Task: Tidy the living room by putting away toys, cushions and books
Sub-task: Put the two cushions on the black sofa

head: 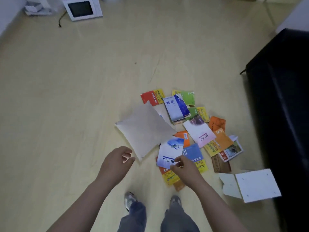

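Pale wood floor [66,97], nothing on a desk, everything is dumped low.

- 11 o'clock, far: white screen box [82,10] on the floor with loose papers [36,9] beside it. Not part of the job, I'd say.
- Left hand [117,159]: holds nothing, fingers loosely curled, just off the cushion's near corner at its 7 o'clock. Reads as lining up to take that corner.
- Cushion [143,129]: flat on the floor near frame centre, one edge lying over the books. Probably has to come off before what's under it can be gathered.
- Right hand [182,166]: thumb and fingers pinch the near edge of a white-blue book [170,151] at the cushion's 5 o'clock. An edge grip suits a thin cover. The book looks tipped up off the heap, though I can't confirm it.
- Pile [199,131]: the rest of the books, fanned and overlapping from 1 to 5 o'clock of the cushion, none stacked.
- 4 o'clock: folded white panel [255,185] against the sofa, and I can't tell what it is.
- 3 o'clock: black sofa [284,114], the likely home for the cushion.

Containers: no bin, box or shelf in view holding any of this. No toys are visible either.
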{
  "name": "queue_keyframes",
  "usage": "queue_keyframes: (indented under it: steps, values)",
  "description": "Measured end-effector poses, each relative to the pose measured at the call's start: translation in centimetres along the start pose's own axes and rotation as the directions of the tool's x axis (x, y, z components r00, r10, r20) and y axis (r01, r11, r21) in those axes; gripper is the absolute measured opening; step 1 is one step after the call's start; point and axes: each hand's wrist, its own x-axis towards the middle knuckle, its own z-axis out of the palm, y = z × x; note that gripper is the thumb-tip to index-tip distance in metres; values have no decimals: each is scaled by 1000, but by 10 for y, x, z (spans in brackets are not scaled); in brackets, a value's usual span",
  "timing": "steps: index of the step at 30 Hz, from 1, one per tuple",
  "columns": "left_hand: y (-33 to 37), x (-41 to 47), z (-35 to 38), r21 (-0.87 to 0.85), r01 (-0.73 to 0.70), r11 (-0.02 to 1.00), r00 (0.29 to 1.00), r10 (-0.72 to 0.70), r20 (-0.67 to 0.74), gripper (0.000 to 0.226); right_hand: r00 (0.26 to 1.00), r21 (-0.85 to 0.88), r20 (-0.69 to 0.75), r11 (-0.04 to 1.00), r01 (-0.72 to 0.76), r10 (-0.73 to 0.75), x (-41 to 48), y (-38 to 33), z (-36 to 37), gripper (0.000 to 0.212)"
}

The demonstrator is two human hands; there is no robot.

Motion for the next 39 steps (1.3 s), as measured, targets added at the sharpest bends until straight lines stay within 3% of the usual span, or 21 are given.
queue_keyframes:
  steps: [8, 22, 25, 39]
  values:
    - [-4, 61, -13, 27, -42, 999, 989, 38, 142, 14, 996, 98, -43, 993, -73, 77, 23, -28, 13, 26]
    - [50, 236, -12, 189, -144, 971, 968, 99, 229, 14, 991, 186, -48, 976, -113, 124, 166, -67, -31, 21]
    - [54, 275, 3, 212, -185, 960, 950, 120, 287, 16, 983, 221, -77, 964, -149, 170, 193, -64, -37, 30]
    - [12, 498, 128, 454, -496, 740, 799, 184, 573, 25, 934, 301, -125, 910, -284, 333, 380, -5, 25, 36]
